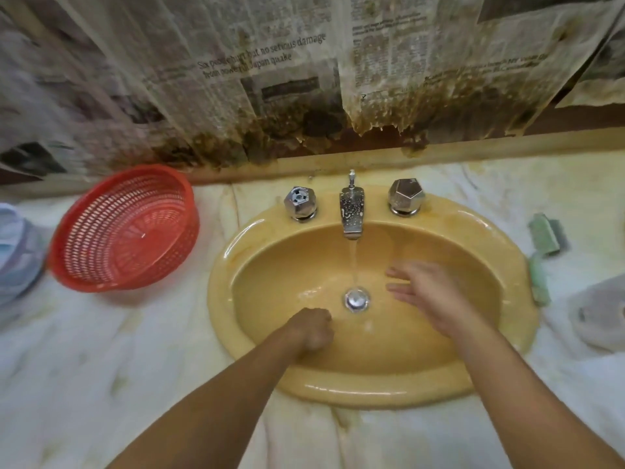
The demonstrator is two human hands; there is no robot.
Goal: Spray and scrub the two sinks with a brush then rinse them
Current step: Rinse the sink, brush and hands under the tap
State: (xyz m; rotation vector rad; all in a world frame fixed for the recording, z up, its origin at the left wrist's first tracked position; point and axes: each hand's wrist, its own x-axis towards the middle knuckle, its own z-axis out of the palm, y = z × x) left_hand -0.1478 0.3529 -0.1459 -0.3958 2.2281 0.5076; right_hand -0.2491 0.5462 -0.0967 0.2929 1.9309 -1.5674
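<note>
A yellow oval sink (372, 390) fills the middle of the head view. Water runs from its chrome faucet (351, 211) down toward the chrome drain (356, 299). Two chrome knobs flank the faucet, the left knob (300, 203) and the right knob (405, 197). My left hand (313, 328) is inside the basin at the front, its fingers curled with nothing visible in them. My right hand (429, 294) is inside the basin right of the drain, fingers straight and spread against the wet wall. A green scrub brush (544, 245) lies on the counter right of the sink.
A red plastic colander (125, 228) leans on the counter left of the sink. A pale bottle or container (17, 252) stands at the far left edge. A grey-white object (598, 313) sits at the far right. Stained newspaper (304, 79) covers the wall behind.
</note>
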